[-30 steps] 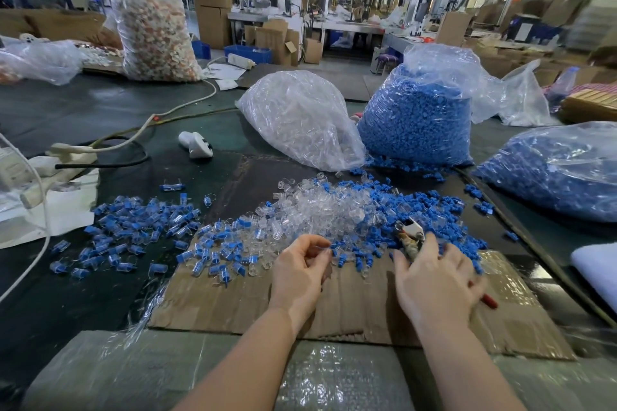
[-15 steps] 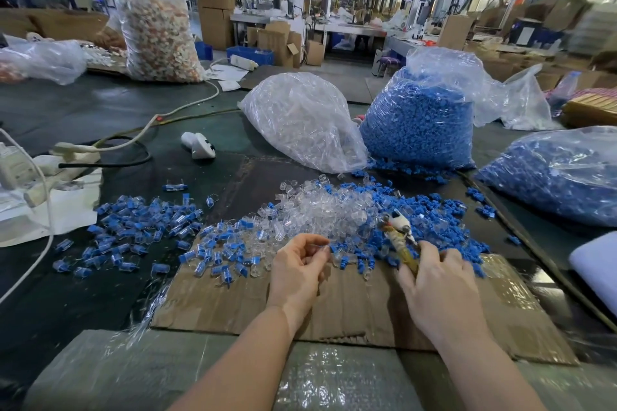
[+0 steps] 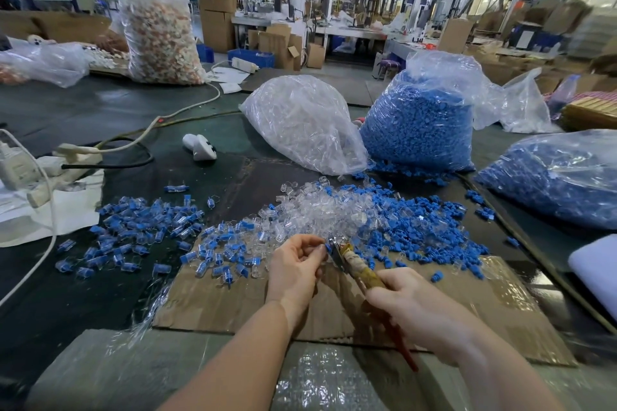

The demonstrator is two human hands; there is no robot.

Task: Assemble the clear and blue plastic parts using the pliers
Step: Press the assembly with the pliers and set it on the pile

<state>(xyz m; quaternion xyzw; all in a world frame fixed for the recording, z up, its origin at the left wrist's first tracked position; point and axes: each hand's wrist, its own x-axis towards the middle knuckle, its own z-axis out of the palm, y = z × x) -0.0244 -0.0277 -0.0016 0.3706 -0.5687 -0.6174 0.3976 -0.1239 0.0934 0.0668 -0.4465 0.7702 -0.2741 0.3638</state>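
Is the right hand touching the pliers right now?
Touching. The head view shows the right hand with its fingers wrapped round the handles of the pliers, whose tip meets the left hand.

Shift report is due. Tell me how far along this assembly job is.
Done: a scatter of joined clear-and-blue pieces on the left. In hand: the left hand pinches a small part at the nose of the worn pliers, gripped by the right hand. Left: the loose clear and blue pile and full bags of blue parts.

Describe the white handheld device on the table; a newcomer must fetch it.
Find the bag of clear parts at the table's middle. Left of it, alone on the dark mat, lies the white handheld device. Unlike the corded white power strip further left, it has no cable.
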